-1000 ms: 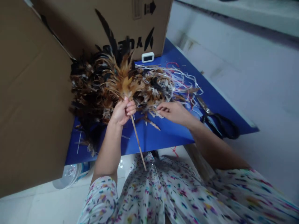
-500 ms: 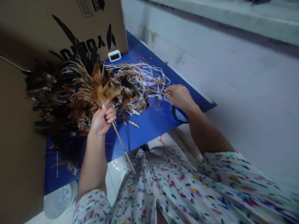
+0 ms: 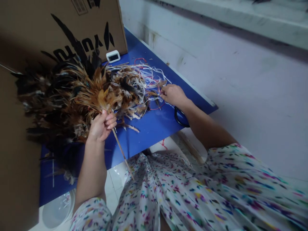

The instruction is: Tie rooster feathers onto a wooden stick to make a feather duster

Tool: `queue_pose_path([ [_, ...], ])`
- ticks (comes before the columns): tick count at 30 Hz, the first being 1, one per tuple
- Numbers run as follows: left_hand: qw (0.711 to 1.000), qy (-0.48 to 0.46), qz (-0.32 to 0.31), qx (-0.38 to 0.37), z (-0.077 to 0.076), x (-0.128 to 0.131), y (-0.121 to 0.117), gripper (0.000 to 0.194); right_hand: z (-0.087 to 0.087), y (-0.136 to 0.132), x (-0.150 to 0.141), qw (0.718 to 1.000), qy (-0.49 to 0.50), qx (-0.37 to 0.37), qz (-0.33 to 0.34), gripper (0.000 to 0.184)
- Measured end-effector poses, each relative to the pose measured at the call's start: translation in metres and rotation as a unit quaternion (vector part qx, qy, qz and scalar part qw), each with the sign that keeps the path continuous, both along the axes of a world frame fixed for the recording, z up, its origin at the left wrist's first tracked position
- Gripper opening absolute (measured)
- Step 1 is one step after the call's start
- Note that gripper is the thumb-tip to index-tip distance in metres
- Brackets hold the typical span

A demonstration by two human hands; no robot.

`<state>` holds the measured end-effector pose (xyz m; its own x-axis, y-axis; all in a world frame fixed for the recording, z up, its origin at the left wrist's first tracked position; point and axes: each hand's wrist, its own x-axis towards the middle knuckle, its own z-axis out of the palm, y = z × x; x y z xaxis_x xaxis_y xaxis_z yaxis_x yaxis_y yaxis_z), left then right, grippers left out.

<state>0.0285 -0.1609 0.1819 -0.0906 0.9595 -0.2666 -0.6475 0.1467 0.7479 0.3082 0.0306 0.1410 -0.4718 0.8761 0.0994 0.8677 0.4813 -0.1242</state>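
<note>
My left hand (image 3: pixel 102 125) is closed around the thin wooden stick (image 3: pixel 121 149) of a feather duster, just below its orange-brown feathers (image 3: pixel 102 99). The stick's bare end slants down past the table edge towards my clothing. My right hand (image 3: pixel 174 95) is over the table's right side with thumb and fingers pinched together. What they hold, if anything, is too small to make out. Close to those fingertips lie tangled white and red strings (image 3: pixel 154 75) and loose feathers (image 3: pixel 131 86). A black loop-shaped handle (image 3: pixel 176 118) shows beneath my right forearm.
Dark feathers (image 3: pixel 43 106) are heaped on the left of the blue table (image 3: pixel 139 139). Behind stand a cardboard box (image 3: pixel 24 25) and a small white device with a dark screen (image 3: pixel 113 56). A wall (image 3: pixel 216 73) borders the right; a clear plastic tub (image 3: pixel 57 210) sits below.
The whole view has shifted slightly, so things appear further left. My right hand has moved a little left towards the strings and feathers. My left hand keeps its grip on the feather duster.
</note>
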Motion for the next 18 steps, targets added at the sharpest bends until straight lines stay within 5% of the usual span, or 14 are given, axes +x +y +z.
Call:
queue_pose_path([
  [4,1.0,-0.002,-0.002,-0.004,0.001,0.001,-0.001,0.027,-0.001,0.012,-0.004,1.0,0.003,-0.025,-0.005,0.023],
  [8,1.0,-0.009,0.005,-0.013,0.002,0.002,-0.001,0.03,0.001,0.02,0.002,0.985,0.15,-0.083,-0.017,0.009],
  [14,0.999,-0.019,0.007,-0.028,0.002,0.003,-0.002,0.032,0.005,0.021,0.011,0.887,0.413,-0.205,-0.021,0.008],
  [18,1.0,-0.009,0.007,-0.027,0.002,0.004,-0.002,0.034,0.007,0.013,0.013,0.932,0.349,-0.093,-0.03,0.008],
])
